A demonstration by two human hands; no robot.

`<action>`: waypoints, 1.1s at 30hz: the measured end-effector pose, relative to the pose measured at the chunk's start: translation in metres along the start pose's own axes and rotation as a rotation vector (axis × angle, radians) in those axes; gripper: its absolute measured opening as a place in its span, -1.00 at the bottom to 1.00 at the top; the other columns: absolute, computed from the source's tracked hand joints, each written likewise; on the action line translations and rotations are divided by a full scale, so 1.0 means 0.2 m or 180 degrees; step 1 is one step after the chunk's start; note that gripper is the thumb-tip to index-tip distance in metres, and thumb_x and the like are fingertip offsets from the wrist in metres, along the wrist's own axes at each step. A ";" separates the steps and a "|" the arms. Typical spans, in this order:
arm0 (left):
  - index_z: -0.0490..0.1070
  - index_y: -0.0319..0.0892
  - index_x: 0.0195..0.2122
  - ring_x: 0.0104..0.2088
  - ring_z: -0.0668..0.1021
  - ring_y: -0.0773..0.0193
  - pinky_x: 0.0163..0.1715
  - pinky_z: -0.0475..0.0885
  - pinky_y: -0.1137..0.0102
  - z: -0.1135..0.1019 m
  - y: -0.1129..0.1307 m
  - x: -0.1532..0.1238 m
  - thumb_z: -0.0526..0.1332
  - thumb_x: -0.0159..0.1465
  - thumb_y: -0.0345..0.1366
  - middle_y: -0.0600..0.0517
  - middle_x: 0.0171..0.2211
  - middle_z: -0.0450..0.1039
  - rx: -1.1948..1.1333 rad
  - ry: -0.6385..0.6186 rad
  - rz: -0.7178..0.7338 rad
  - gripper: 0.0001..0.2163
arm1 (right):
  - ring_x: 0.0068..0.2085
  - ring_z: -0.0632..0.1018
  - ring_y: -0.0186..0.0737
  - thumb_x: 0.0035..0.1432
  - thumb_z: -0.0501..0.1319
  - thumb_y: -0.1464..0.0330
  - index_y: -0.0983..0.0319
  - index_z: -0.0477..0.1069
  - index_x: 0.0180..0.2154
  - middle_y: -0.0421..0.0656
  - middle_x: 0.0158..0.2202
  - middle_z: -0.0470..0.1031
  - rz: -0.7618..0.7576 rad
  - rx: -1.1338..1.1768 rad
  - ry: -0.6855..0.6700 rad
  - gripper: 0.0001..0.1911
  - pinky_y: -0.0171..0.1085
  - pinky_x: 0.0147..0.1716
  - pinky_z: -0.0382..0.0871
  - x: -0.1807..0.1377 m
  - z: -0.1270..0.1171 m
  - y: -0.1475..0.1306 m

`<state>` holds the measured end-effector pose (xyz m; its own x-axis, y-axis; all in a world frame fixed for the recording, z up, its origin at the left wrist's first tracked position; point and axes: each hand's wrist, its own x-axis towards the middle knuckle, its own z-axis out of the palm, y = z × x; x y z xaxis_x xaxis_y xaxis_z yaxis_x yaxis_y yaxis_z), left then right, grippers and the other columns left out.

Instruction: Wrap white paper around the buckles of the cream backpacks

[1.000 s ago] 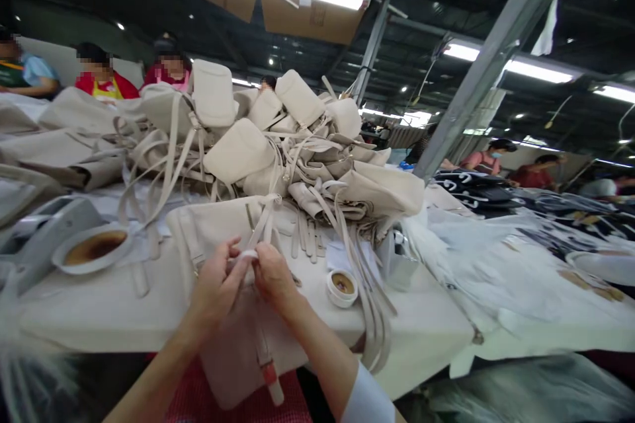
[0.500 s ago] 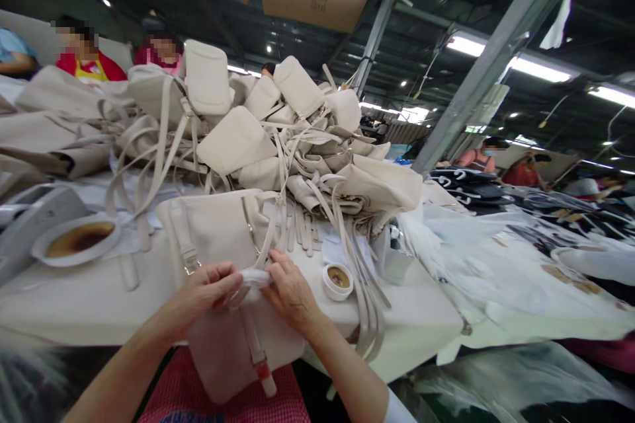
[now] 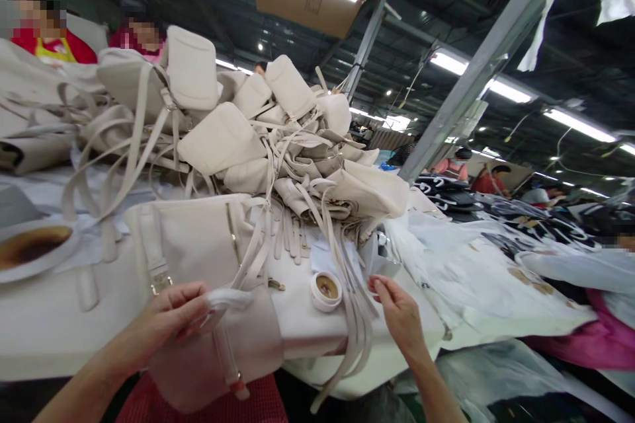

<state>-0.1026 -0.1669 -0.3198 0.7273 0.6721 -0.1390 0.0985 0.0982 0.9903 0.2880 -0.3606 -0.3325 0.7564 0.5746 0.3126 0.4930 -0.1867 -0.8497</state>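
A cream bag (image 3: 191,231) with a zip and buckled strap lies in front of me, its flap (image 3: 260,324) hanging toward my lap. My left hand (image 3: 181,307) is closed on a strap wrapped in white material (image 3: 231,299), held above the flap. Out to the right, my right hand (image 3: 397,310) has its thumb and fingers pinched together beside a grey metal box (image 3: 381,254); whatever is between the fingertips is too small to make out. A small white tub of brown paste (image 3: 326,292) stands between my hands, with loose long straps (image 3: 354,324) draped beside it.
A heap of cream bags and straps (image 3: 292,145) rises behind the work. At left is a white bowl of brown liquid (image 3: 37,251). White sheeting (image 3: 461,271) covers the table at right, near dark bags (image 3: 441,198). Other people sit beyond; a metal post (image 3: 476,73) slants up.
My right hand has left the wrapped strap and moved right to the metal box. My left hand still holds the strap, and the view has turned rightward.
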 end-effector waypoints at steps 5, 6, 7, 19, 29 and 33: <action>0.33 -0.17 -0.54 -0.61 0.13 0.43 -0.62 -0.03 0.49 -0.02 -0.02 0.01 0.28 0.10 0.19 0.15 -0.66 0.19 -0.0172 0.0053 -0.0029 -0.53 | -0.36 0.59 -0.08 0.00 0.32 0.06 0.13 0.58 -0.36 -0.15 -0.43 0.60 0.0135 -0.0266 0.0230 -0.70 -0.16 -0.33 0.51 0.00 -0.17 0.12; 0.33 -0.17 -0.54 -0.61 0.13 0.44 -0.62 -0.02 0.49 -0.02 -0.02 0.01 0.29 0.09 0.20 0.16 -0.66 0.18 -0.0223 0.0059 -0.0034 -0.52 | -0.38 0.57 -0.08 -0.01 0.32 0.05 0.13 0.57 -0.40 -0.16 -0.46 0.58 0.0113 -0.0413 0.0212 -0.70 -0.17 -0.34 0.49 0.00 -0.18 0.12; 0.34 -0.17 -0.54 -0.62 0.13 0.44 -0.62 -0.02 0.49 -0.03 -0.02 0.01 0.29 0.09 0.20 0.16 -0.67 0.18 -0.0267 0.0062 -0.0035 -0.52 | -0.40 0.56 -0.09 -0.01 0.31 0.03 0.14 0.54 -0.45 -0.16 -0.49 0.57 0.0097 -0.0535 0.0176 -0.69 -0.17 -0.34 0.48 -0.01 -0.18 0.13; 0.33 -0.19 -0.49 -0.63 0.15 0.46 -0.62 -0.01 0.51 -0.07 -0.10 0.02 0.30 0.13 0.13 0.17 -0.68 0.20 -0.0586 0.0024 0.0106 -0.56 | -0.17 0.63 -0.03 0.28 0.06 0.04 0.18 0.56 -0.18 -0.03 -0.23 0.63 -0.0775 -0.0989 -0.0536 -0.56 -0.09 -0.08 0.48 -0.06 -0.02 0.02; 0.36 -0.20 -0.51 -0.63 0.14 0.46 -0.62 0.00 0.50 -0.05 -0.07 0.02 0.32 0.09 0.15 0.17 -0.69 0.19 -0.0633 0.0099 0.0079 -0.54 | 0.35 0.17 0.29 0.23 0.22 0.31 0.13 0.47 0.11 0.06 0.33 0.25 -0.1937 -0.2554 -0.1076 -0.60 0.24 0.21 0.18 -0.11 0.31 -0.04; 0.38 -0.19 -0.50 -0.64 0.12 0.46 -0.62 -0.03 0.50 -0.05 -0.09 0.02 0.32 0.08 0.17 0.17 -0.69 0.17 -0.0604 0.0126 0.0082 -0.54 | 0.31 0.29 0.15 0.23 0.20 0.38 0.18 0.57 -0.15 0.08 0.25 0.36 -0.1927 -0.1947 -0.1253 -0.80 0.10 0.21 0.23 -0.09 0.35 -0.07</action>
<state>-0.1093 -0.1589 -0.3384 0.7003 0.7042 -0.1174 -0.0524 0.2147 0.9753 0.2374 -0.3119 -0.3555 0.1539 0.9175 0.3669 0.9786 -0.0901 -0.1850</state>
